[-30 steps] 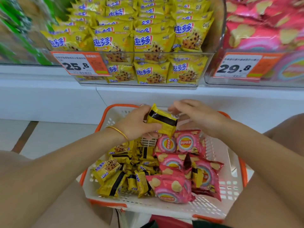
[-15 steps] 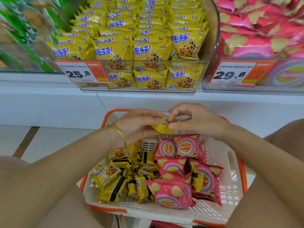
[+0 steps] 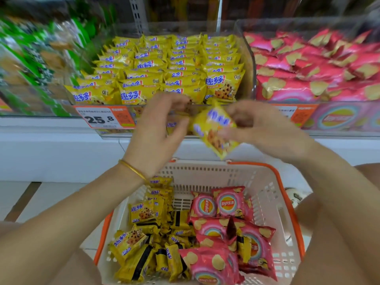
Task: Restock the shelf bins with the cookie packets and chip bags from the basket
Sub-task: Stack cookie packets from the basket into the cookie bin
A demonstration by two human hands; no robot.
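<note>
Packet point(image 3: 214, 130) raised from basket point(image 3: 205, 166) toward bin point(image 3: 251, 75) just beyond fingers. Right hand point(image 3: 265, 128) pinches it label-up for stocking. Left hand point(image 3: 158, 130) fingers blurred, state unclear.

I count two hands, my left hand point(image 3: 158, 128) and my right hand point(image 3: 265, 128), with one yellow cookie packet point(image 3: 216, 132) between them and one gold bangle point(image 3: 132, 169) on the left wrist. Below sits one basket point(image 3: 265, 194). In it I make out at least five pink chip bags point(image 3: 228, 202), and a heap of yellow cookie packets point(image 3: 141, 212) lying over one another, well over a dozen but too jumbled for an exact number. Three clear shelf bins show: one of green packs point(image 3: 30, 99), one of cookies point(image 3: 249, 64) and one of chips point(image 3: 339, 118), each too full to count. Two orange price tags are plain to see — one point(image 3: 104, 117) reads 25.8, the other point(image 3: 298, 116) is half hidden.
</note>
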